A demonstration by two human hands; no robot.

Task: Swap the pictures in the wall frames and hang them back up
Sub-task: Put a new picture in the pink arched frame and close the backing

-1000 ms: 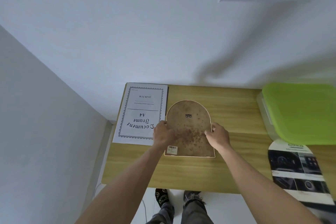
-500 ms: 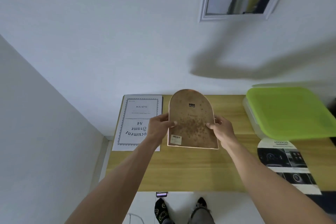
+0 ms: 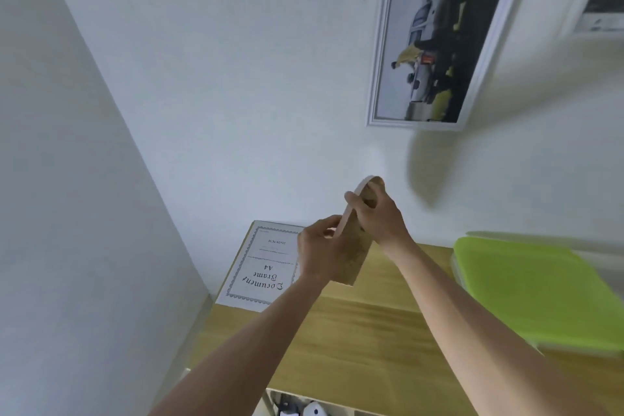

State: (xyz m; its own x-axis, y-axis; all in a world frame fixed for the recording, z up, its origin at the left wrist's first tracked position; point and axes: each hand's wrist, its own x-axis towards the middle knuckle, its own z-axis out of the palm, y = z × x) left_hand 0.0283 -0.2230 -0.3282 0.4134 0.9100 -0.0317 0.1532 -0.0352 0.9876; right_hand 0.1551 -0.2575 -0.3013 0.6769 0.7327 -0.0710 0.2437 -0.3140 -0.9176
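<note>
Desk (image 3: 354, 331): set against the wall. Document sheet (image 3: 260, 267): flat on the desk's far left corner. Lidded container (image 3: 540, 287): on the desk's right side. Arched frame (image 3: 354, 253): above the desk between sheet and container, edge-on, in both hands, left hand (image 3: 317, 253) lower, right hand (image 3: 378, 216) higher. Rectangular frame (image 3: 435, 40): on the wall above, right of the hands.

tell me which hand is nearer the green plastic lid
Right. The right hand grips the top of the arched brown-backed frame on the side toward the green plastic lid; the left hand is farther away.
</note>
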